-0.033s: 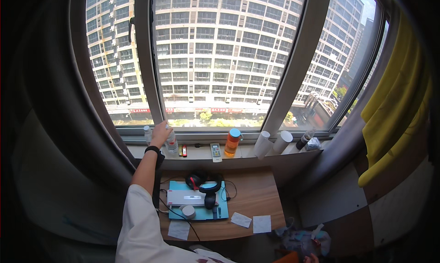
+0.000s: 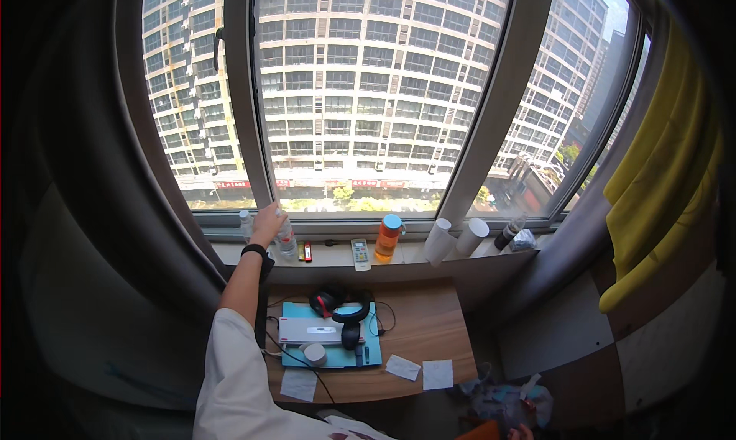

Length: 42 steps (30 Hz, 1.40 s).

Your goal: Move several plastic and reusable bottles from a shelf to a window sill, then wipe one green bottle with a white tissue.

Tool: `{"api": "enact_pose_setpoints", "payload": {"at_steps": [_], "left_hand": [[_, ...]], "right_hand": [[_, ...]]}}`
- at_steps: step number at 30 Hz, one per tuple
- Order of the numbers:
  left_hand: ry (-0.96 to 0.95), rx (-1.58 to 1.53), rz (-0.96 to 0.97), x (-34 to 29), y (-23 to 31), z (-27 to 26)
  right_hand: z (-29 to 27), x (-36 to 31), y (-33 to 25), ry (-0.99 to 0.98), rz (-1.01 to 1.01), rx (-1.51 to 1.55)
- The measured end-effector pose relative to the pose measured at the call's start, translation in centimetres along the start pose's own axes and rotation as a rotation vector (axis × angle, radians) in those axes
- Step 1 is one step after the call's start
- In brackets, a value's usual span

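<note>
My left hand (image 2: 266,225) reaches out to the windowsill, its fingers closed round the top of a clear plastic bottle (image 2: 287,242). The bottle stands upright on the sill, and its cap is hidden by the hand. Just left of it is a second clear bottle (image 2: 246,224). A small red and black packet (image 2: 306,252) lies to the right. Only a few fingertips of my right hand (image 2: 521,433) show at the lower edge, near an orange thing (image 2: 481,431) and a plastic bag (image 2: 512,403); what they hold, if anything, cannot be made out.
Along the sill (image 2: 414,252) stand a remote control (image 2: 361,254), an orange bottle with a blue lid (image 2: 388,239), white rolls (image 2: 472,238) and a dark bottle (image 2: 510,233). Headphones (image 2: 328,300), a mouse (image 2: 351,336), cables and papers (image 2: 438,375) lie on the wooden desk (image 2: 425,317).
</note>
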<state>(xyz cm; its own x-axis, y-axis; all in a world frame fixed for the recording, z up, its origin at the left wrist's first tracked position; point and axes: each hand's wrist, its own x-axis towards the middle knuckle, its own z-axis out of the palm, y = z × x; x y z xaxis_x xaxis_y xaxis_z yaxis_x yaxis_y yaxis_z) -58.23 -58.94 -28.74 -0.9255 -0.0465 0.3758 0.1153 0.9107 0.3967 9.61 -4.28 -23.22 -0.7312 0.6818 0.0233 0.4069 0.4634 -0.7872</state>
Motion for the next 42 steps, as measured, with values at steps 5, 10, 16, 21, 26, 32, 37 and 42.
{"api": "enact_pose_setpoints", "payload": {"at_steps": [5, 10, 16, 21, 26, 32, 37, 42], "left_hand": [[-0.028, -0.006, -0.009, -0.3, -1.9, 1.3], [0.016, -0.044, -0.137, -0.6, -2.3, 1.1], [0.041, -0.036, -0.162, -1.1, -1.3, 1.2], [0.041, -0.044, -0.185, -1.1, -2.0, 1.2], [0.006, -0.044, -0.19, -0.8, -2.5, 1.0], [-0.011, -0.056, -0.186, -0.9, -2.0, 1.3], [0.077, -0.098, -0.249, -1.0, -1.0, 2.3], [0.127, -0.119, -0.247, -1.0, -2.1, 2.7]], "right_hand": [[0.1, -0.1, 0.5, 0.003, 0.022, 0.064], [0.1, -0.1, 0.9, 0.005, 0.035, 0.025], [0.1, 0.1, 1.0, -0.027, -0.007, 0.021], [0.3, 0.0, 0.0, -0.023, -0.01, 0.047], [0.4, 0.1, 0.2, 0.002, -0.007, 0.029], [0.4, 0.3, 0.0, -0.005, -0.002, -0.014], [0.5, 0.4, -0.2, -0.012, 0.008, -0.009], [0.8, 0.6, -0.2, -0.021, -0.012, 0.002]]}}
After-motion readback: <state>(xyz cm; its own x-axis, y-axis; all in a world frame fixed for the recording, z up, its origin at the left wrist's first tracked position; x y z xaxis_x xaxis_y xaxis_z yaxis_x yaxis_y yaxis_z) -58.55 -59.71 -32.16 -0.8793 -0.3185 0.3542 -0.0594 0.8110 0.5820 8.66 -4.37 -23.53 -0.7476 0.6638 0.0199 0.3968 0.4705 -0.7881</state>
